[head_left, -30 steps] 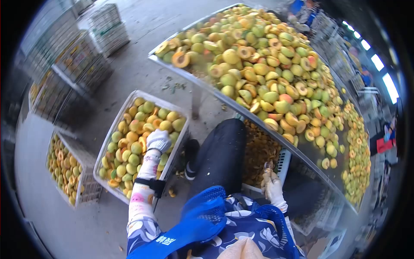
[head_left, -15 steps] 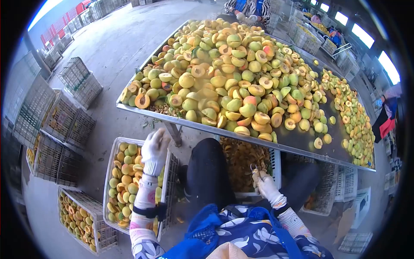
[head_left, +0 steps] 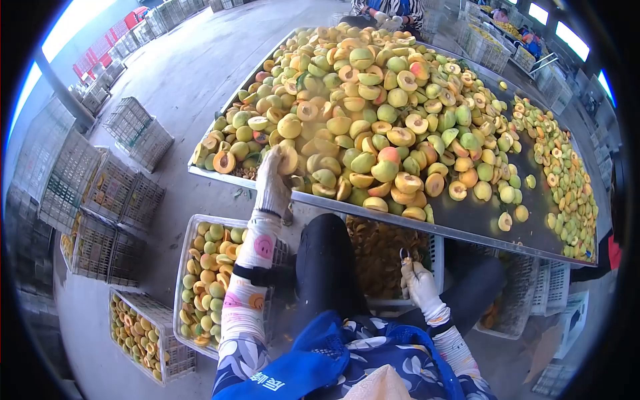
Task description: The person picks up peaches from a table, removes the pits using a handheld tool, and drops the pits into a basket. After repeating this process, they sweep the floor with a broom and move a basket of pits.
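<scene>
My left hand (head_left: 272, 187), in a white knitted glove, is at the near left edge of the metal table, its fingers closed on a peach half (head_left: 289, 161) at the edge of the heap. My right hand (head_left: 421, 288), also gloved, is closed around a small pitting tool (head_left: 404, 254) with a curved metal loop at its tip. It hovers over a crate of brownish scraps (head_left: 373, 250) between my knees. The heap of peaches (head_left: 360, 127), mostly halved and some still with pits, covers much of the table (head_left: 460, 220).
A white crate (head_left: 180, 303) of peach halves stands left of my legs, with another filled crate (head_left: 163, 333) beyond it. Stacked crates (head_left: 110, 190) line the left side. Across the table another person's gloved hands (head_left: 388, 20) are at work. More crates (head_left: 513, 293) sit under the table's right side.
My left hand has moved up from above the peach crate to the table and taken hold of a peach half. My right hand keeps the tool, tip more upright. The view has shifted slightly.
</scene>
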The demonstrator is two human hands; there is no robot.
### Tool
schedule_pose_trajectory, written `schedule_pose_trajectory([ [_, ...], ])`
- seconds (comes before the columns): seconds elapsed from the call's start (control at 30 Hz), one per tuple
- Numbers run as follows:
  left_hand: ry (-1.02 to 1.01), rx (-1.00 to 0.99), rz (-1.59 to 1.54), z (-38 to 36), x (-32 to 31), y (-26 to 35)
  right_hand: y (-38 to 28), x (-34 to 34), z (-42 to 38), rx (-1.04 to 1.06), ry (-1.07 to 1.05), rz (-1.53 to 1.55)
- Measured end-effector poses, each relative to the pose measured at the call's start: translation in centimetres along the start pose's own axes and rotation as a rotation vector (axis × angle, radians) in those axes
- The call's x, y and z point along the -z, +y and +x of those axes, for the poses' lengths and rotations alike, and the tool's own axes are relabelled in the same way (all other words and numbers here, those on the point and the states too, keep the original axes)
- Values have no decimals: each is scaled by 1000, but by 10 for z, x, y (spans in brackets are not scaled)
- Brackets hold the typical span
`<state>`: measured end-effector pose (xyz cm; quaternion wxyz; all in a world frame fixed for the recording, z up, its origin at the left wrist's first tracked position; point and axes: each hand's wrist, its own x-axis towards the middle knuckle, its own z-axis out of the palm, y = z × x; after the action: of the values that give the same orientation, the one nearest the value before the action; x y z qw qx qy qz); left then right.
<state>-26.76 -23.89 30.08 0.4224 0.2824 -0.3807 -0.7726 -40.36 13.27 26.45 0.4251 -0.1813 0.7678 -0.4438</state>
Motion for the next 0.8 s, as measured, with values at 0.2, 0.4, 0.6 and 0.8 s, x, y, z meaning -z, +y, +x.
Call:
schedule_pose_trajectory([
  [0.2, -155, 208, -292, -112, -36, -37, -38, -17, -4, 187, -145, 46],
  [0.4, -140, 131, -17, -160, -69, -61, -63, -36, -27, 720, -88, -190],
  [0.6, -192, -393, 455, -186, -96, -63, -67, -45, -21, 761, 93, -408],
  [0.8, 30, -140, 381, -184, -100, -74, -56, -43, -6, 643, -68, -337],
])
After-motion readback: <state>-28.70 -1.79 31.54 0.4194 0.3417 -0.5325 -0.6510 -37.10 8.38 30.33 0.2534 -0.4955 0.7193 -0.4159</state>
